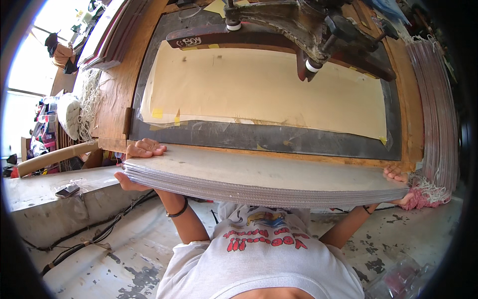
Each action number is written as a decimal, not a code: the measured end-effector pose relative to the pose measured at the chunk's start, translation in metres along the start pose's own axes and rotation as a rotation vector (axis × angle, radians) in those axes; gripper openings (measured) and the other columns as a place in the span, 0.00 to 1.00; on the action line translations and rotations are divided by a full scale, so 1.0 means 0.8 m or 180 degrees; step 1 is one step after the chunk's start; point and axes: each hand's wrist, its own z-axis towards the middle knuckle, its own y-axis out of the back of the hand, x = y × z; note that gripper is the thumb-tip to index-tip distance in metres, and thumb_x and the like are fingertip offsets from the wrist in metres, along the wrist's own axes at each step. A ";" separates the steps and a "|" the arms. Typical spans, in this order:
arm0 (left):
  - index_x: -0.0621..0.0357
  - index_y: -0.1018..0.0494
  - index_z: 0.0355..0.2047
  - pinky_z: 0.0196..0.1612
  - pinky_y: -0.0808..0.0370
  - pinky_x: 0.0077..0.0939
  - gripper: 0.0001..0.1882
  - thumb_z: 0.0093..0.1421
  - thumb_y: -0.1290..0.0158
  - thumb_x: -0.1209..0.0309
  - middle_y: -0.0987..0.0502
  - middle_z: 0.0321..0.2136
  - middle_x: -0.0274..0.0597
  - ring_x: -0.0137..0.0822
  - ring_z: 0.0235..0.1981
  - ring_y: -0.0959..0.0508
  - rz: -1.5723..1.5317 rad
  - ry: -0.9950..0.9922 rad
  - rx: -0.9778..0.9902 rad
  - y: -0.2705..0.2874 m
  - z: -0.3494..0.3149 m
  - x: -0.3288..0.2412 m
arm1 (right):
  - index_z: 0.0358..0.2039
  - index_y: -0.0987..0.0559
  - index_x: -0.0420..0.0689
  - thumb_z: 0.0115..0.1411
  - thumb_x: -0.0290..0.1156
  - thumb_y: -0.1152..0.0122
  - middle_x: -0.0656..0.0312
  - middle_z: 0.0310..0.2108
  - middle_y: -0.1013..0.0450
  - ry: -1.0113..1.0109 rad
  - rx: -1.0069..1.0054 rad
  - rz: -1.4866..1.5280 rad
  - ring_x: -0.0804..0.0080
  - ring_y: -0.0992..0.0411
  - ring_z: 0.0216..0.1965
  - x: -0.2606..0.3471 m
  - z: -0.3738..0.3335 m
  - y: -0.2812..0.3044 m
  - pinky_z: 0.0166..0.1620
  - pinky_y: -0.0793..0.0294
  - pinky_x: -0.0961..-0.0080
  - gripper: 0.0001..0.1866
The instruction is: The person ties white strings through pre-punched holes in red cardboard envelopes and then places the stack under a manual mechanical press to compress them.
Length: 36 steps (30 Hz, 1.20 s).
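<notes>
A thick stack of long, pale grey sheets (264, 172) with ridged, layered edges spans the space in front of my body. My left hand (142, 159) grips its left end, fingers on top and thumb underneath. At the right end my right hand (396, 182) holds the same stack, fingertips over the top face and the rest partly hidden. The stack's far edge lies along the wooden front edge of a worktable (249, 150). Beyond it a cream sheet (269, 89), with yellow tape pieces at its edges, lies on the dark bed (308, 133).
A dark metal clamp arm (294, 30) with a long bar (209, 37) hangs over the far side of the bed. Tall stacked sheets with white cords (430, 99) stand at the right. A cardboard tube (57, 158) and a bundle of cords (89, 104) are at left.
</notes>
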 end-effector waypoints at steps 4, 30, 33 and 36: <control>0.68 0.30 0.22 0.23 0.24 0.34 0.42 0.59 0.66 0.33 0.25 0.16 0.58 0.46 0.18 0.24 -0.0062 -0.0067 0.0004 -0.004 0.005 0.002 | 0.37 0.25 0.35 0.62 0.70 0.67 0.45 0.31 0.26 -0.0025 0.0220 0.0033 0.54 0.29 0.35 0.000 0.010 0.021 0.44 0.30 0.59 0.43; 0.66 0.34 0.19 0.20 0.21 0.32 0.40 0.60 0.66 0.35 0.29 0.13 0.54 0.43 0.14 0.26 0.0148 0.0174 -0.0466 -0.018 0.010 0.002 | 0.33 0.21 0.30 0.63 0.70 0.71 0.42 0.27 0.24 -0.0360 0.0429 0.0781 0.51 0.26 0.30 -0.015 0.050 0.011 0.42 0.28 0.55 0.49; 0.66 0.34 0.18 0.20 0.21 0.32 0.39 0.60 0.65 0.36 0.30 0.12 0.53 0.43 0.14 0.25 0.0014 0.0226 -0.0669 -0.026 0.012 0.003 | 0.34 0.21 0.31 0.62 0.71 0.71 0.41 0.27 0.24 -0.0404 0.0069 0.0139 0.51 0.26 0.29 -0.007 0.040 0.044 0.42 0.27 0.55 0.49; 0.66 0.33 0.18 0.20 0.22 0.31 0.39 0.60 0.65 0.37 0.30 0.12 0.53 0.43 0.14 0.25 0.0127 -0.0057 -0.0382 -0.022 0.010 0.002 | 0.35 0.21 0.31 0.62 0.71 0.69 0.41 0.29 0.23 -0.0196 0.0184 0.0150 0.51 0.26 0.30 -0.008 0.037 0.028 0.42 0.27 0.55 0.48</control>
